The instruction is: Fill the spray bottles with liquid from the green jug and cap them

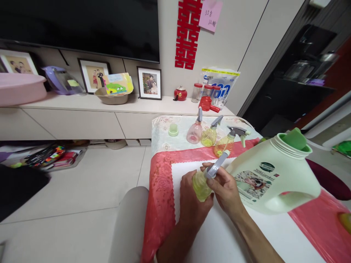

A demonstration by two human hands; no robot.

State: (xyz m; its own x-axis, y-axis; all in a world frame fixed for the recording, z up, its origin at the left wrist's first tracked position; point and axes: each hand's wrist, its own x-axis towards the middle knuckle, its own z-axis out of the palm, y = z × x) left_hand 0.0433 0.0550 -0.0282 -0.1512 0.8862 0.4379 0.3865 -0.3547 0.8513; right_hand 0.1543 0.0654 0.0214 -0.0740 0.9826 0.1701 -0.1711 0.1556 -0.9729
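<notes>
Closed round the yellow-green body of a spray bottle (201,187) with the left hand (192,204), fingers curled to the width of that body and thumb along its lower right side. Partly closed about the neck and grey spray head (215,169) with the right hand (226,186), thumb in front and fingers around behind. Cannot tell how firmly gripped at either place. Held at a slant, between both hands, above a white sheet (219,233).

Flanked on the right, near the right hand, by a large pale green jug (274,175) with a green cup (294,139) sitting in its open mouth. Faced farther off by a pink bottle (194,133), a yellow bottle (208,138) and an orange bottle (223,147), all with grey sprayers and lined up side by side. Accompanied, left of that row, by a green cap (173,130). Spread underneath with a red cloth (161,182) and, toward the far end, a pale flowered cloth (161,143).

Backed beyond that by a white cabinet (87,126) bearing a pink basin (22,91), a brown basket (113,98) and a red pot (180,95).
</notes>
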